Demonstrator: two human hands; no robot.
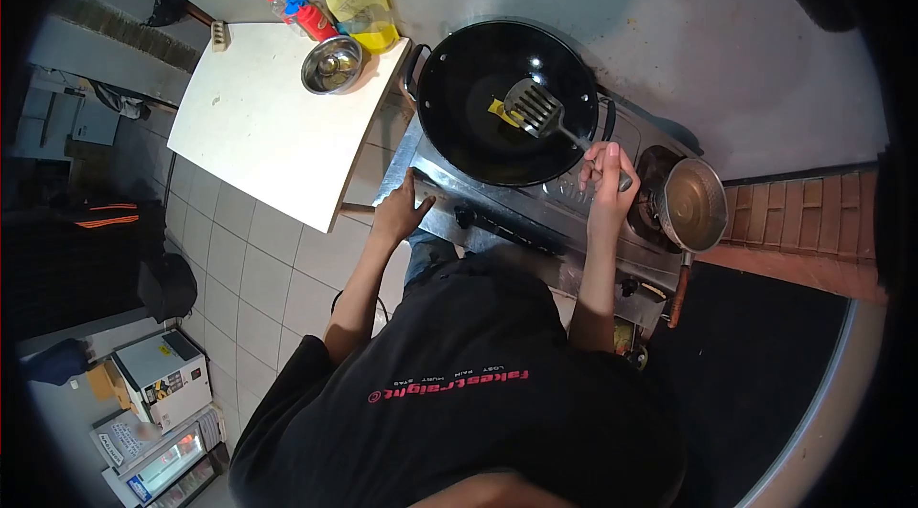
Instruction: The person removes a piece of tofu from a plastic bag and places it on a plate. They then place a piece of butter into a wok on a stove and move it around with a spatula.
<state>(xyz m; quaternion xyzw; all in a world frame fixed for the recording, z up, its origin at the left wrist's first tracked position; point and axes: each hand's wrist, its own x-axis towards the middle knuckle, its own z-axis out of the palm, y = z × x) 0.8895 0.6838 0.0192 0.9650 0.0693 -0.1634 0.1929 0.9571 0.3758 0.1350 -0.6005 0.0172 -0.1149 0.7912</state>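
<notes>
A black wok with two side handles stands on the steel stove. My right hand is closed around the handle of a slotted spatula. The spatula's head is inside the wok, against a small yellow piece that it partly covers. My left hand is at the stove's front left edge, its index finger stretched out and thumb apart, holding nothing.
Right of the wok sits a pan with liquid and a wooden handle. On the white table at the left are a metal bowl, a red bottle and a yellow container. A wall rises behind the stove.
</notes>
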